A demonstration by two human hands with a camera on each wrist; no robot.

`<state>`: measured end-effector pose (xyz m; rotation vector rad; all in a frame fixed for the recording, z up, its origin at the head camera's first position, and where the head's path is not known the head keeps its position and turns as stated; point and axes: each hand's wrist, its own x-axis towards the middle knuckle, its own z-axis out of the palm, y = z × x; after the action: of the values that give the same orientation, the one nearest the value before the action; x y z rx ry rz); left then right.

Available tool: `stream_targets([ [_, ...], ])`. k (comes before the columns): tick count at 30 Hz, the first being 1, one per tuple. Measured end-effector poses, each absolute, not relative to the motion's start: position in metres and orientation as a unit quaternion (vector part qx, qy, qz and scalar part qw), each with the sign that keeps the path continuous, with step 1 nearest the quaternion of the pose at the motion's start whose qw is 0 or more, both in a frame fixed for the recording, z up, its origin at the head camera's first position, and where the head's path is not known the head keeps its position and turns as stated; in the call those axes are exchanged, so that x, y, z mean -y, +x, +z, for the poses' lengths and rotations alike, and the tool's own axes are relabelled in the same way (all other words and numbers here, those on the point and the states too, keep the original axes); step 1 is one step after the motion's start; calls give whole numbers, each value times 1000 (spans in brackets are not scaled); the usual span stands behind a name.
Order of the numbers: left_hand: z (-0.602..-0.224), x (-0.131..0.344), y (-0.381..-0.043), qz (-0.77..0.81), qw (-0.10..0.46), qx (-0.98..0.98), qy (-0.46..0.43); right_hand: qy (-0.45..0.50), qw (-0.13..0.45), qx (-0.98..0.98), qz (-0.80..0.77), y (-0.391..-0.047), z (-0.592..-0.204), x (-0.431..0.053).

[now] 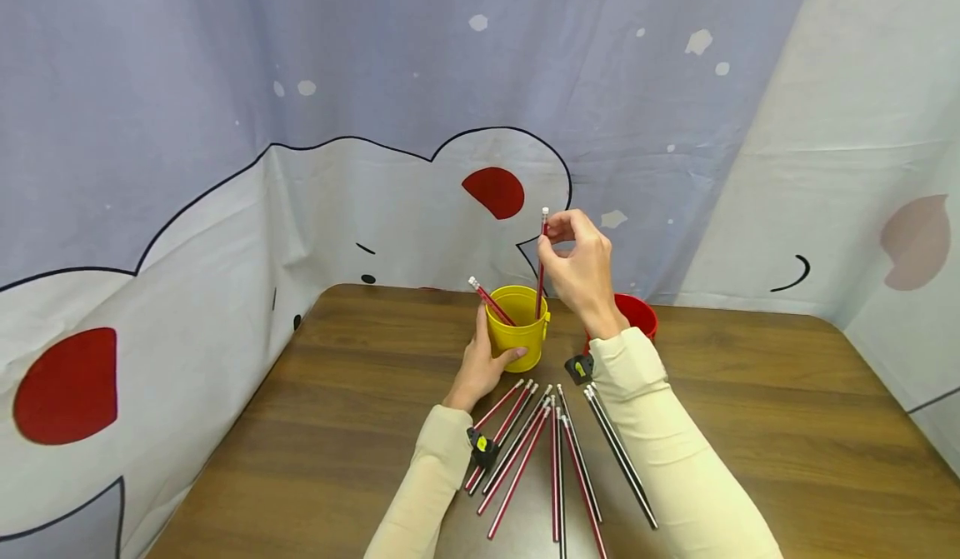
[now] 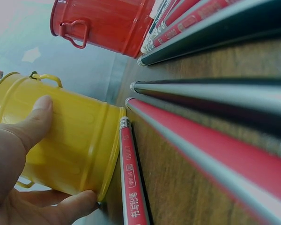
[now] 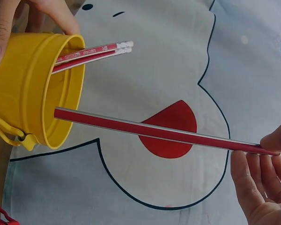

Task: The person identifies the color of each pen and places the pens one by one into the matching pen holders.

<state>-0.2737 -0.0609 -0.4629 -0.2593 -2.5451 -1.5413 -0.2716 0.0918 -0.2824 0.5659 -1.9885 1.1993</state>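
A small yellow bucket point(image 1: 527, 338) stands on the wooden table, and my left hand point(image 1: 480, 366) grips its side, thumb on the near wall, as the left wrist view also shows. Two red pencils point(image 3: 91, 52) lean inside it, white eraser ends sticking out over the rim. Above the bucket, my right hand point(image 1: 581, 263) pinches another red pencil point(image 1: 540, 280) near its eraser end between thumb and fingers. That pencil points down, and its lower end is at the bucket's mouth; whether it touches the bottom cannot be seen.
Several red pencils point(image 1: 519, 473) and black pencils point(image 1: 621, 457) lie fanned on the table point(image 1: 352, 426) in front of the yellow bucket. A red bucket point(image 1: 636, 313) stands to the right, partly hidden by the right forearm. Behind the table hangs a patterned curtain point(image 1: 405, 209).
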Motion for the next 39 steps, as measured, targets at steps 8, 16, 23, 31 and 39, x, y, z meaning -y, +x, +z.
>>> stream_targets([
  [8, -464, 60, -272, -518, 76, 847, -91, 225, 360, 777, 465, -273, -290, -89],
  [16, -462, 60, -272, -514, 72, 851, -86, 221, 347, 779, 473, -273, -299, -88],
  [23, -463, 60, -272, -518, 70, 848, -84, 220, 333, 783, 477, -274, -313, -87],
  [31, -464, 60, -273, -514, 70, 851, -79, 210, 316, 793, 477, -275, -337, -87],
  [39, -465, 59, -274, -512, 73, 852, -79, 196, 290, 812, 468, -274, -358, -88],
])
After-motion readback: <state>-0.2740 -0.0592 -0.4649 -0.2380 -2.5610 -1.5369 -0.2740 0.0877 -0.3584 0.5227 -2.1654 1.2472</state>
